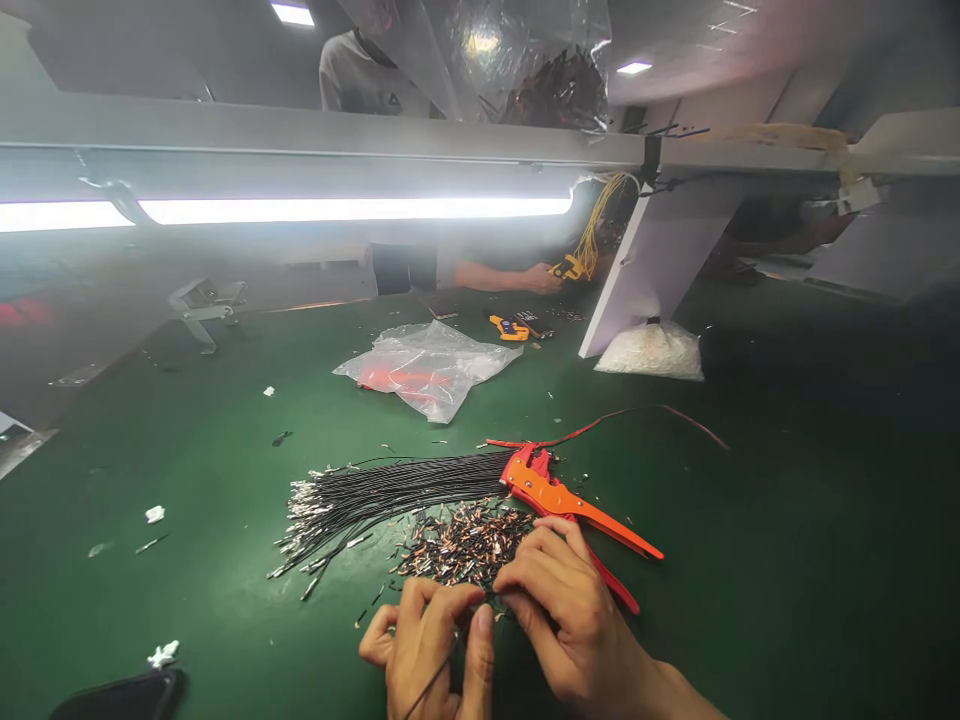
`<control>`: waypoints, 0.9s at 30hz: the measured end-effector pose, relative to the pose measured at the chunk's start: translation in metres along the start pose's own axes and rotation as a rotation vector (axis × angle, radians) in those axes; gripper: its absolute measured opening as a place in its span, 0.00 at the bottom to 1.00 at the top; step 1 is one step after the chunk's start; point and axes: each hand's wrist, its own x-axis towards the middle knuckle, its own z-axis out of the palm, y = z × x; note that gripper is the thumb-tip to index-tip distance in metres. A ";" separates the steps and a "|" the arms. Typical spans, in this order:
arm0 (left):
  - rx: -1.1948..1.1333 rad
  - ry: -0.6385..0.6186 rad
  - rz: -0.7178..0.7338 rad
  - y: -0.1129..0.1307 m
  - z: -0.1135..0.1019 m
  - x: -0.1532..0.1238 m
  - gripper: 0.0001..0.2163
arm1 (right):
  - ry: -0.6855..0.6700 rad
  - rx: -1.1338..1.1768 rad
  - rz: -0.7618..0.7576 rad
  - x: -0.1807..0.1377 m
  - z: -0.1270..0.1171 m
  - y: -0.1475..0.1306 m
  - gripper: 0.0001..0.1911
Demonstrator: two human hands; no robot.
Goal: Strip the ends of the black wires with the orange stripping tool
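My left hand (427, 645) and my right hand (562, 610) meet at the near edge of the green table (787, 560). Their fingertips pinch together on a thin black wire (429, 682) that trails down from my left hand. Just beyond my fingers lies a pile of small copper terminals (465, 540). A bundle of black wires (390, 490) with metal tips fans out to the left of it. An orange crimping tool (559, 497) lies on the table, its handles running under my right hand.
A clear plastic bag (431, 365) with something red inside lies mid-table. A white bag (651, 350) sits by a slanted white support. Across the table another person's hand (540, 278) works on yellow wires. A dark phone (120, 695) lies near left. A red wire (637, 415) curves right.
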 end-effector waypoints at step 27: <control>0.022 -0.058 -0.294 -0.021 0.000 -0.001 0.24 | -0.086 -0.136 0.013 -0.004 0.005 0.001 0.07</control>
